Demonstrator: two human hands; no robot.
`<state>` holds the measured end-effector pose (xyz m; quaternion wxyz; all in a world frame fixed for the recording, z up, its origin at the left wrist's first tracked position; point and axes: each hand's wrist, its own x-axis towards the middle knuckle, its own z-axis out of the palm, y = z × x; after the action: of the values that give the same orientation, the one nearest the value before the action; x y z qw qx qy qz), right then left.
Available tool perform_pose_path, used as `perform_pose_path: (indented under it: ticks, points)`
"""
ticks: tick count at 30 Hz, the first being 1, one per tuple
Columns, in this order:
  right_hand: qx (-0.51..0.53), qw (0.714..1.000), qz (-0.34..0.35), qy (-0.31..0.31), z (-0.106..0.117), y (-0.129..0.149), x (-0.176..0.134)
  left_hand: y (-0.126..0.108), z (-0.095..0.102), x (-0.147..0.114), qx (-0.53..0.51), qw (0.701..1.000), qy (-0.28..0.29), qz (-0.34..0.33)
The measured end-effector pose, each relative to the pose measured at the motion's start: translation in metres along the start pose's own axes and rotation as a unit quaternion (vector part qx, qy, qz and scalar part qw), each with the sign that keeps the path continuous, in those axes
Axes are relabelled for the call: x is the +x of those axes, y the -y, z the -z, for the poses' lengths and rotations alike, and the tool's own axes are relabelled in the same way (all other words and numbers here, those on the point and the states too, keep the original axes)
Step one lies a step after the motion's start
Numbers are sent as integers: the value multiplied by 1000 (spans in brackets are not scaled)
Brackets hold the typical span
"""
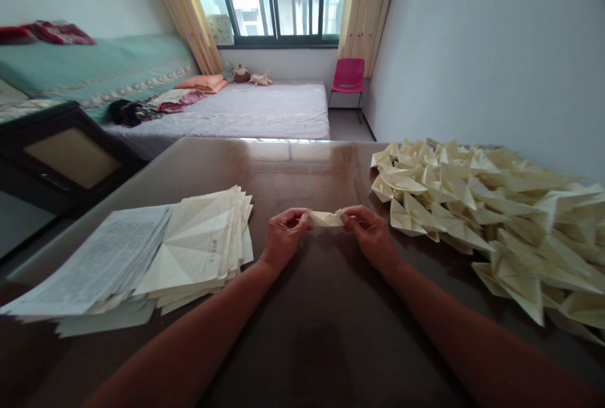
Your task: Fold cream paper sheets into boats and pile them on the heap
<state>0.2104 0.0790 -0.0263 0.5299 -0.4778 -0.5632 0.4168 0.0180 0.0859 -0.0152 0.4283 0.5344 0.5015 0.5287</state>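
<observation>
A small folded piece of cream paper (325, 219) is stretched between my two hands, just over the middle of the brown table. My left hand (286, 234) pinches its left end between thumb and fingers. The right end is pinched the same way by my right hand (371, 234). To the left lies a stack of creased cream sheets (198, 244), the top one showing fold lines and some print. A stack of printed white sheets (104, 260) overlaps it. On the right is a large heap of folded paper boats (454, 193).
The glossy brown table (302, 307) lies under everything. Beyond its far edge is a bed (283, 105) with pillows and soft toys. A pink chair (350, 77) stands below the window by the right wall. A dark cabinet (70, 156) is at the left.
</observation>
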Motion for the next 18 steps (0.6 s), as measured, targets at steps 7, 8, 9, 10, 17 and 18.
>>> perform_pose_path:
  ticks: [7,8,9,10,17,18]
  points:
    - [220,973,-60,-29,-4,1,4,4,-1,1,-42,997,-57,-6]
    - [247,966,-69,-29,-4,2,4,4,0,1,-46,997,-60,-8]
    - [266,961,-77,-27,-4,2,5,4,0,1,-48,997,-56,-10]
    - [273,958,-82,-25,-4,2,5,4,1,1,-47,998,-46,-12]
    - [185,982,-21,-34,-6,1,2,4,0,-1,-133,974,181,-2]
    - [172,985,-8,-18,-7,2,0,3,-2,-3,-151,968,201,3]
